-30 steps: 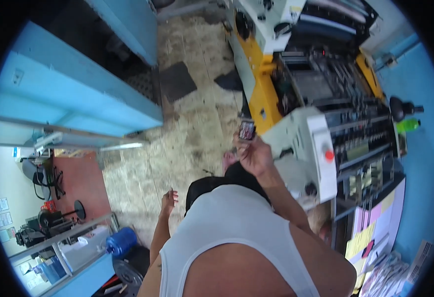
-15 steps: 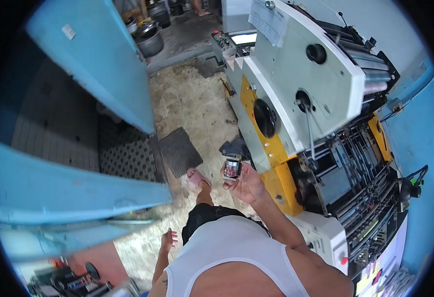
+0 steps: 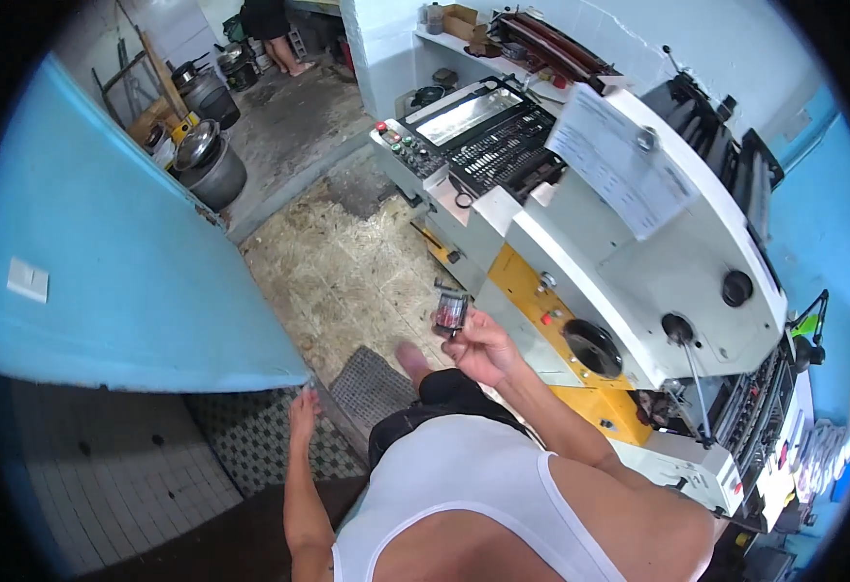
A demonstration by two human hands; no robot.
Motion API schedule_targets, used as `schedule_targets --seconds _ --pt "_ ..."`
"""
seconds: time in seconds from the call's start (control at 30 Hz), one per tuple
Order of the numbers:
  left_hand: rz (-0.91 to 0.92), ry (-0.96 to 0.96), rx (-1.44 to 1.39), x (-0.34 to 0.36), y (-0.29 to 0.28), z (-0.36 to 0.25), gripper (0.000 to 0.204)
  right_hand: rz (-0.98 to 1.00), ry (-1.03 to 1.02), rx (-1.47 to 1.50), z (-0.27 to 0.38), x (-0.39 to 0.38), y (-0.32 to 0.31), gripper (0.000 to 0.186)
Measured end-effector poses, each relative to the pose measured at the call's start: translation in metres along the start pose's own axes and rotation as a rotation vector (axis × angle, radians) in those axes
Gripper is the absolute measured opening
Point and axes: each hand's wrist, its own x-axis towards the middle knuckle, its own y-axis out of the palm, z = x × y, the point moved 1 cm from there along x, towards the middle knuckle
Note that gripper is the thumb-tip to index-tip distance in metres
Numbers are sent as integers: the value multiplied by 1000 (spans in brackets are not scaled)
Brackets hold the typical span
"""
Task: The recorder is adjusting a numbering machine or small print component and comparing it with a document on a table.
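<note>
My right hand (image 3: 475,346) grips a small metal device (image 3: 451,310) with a red inner part, held in front of me above the floor beside the printing press (image 3: 580,252). My left hand (image 3: 303,415) hangs low by the lower edge of the blue door (image 3: 129,242); its thumb and forefinger seem closed on a small pale bit, too small to make out. A pink sandal (image 3: 411,357) shows on my foot, near a grey mat (image 3: 352,383).
Ahead, beyond a step (image 3: 304,175), lie large pots (image 3: 210,175), leaning boards (image 3: 153,78) and a person's legs (image 3: 279,44). A shelf (image 3: 440,48) runs behind the press's control panel (image 3: 401,141). The press fills my right side; a patterned threshold (image 3: 236,436) lies at lower left.
My view has swung forward along the press, bringing its control panel and the far room into view. My right hand still holds the device. My left arm still hangs low.
</note>
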Motion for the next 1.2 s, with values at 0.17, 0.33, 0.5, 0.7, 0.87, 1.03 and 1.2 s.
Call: schedule_targets --seconds 0.17,0.33,0.5,0.7,0.87,1.03,1.2 --pt "81 27 92 143 -25 -51 52 -61 -134 43 14 141 -26 54" --pt "246 -279 196 226 -69 -38 56 -84 -269 64 54 302 -30 49" --pt "243 -280 250 318 -113 -37 58 19 -473 118 130 429 -18 29" --pt "281 -155 564 512 -133 -90 49 36 -611 124 201 559 -32 37" --pt "389 -102 559 704 -167 -211 46 63 -815 52 247 644 -44 43" --pt "492 -109 517 872 -173 -321 44 89 -972 64 294 716 -58 35" --pt "542 170 297 1082 -163 -473 48 -385 -1316 -250 365 724 -61 29"
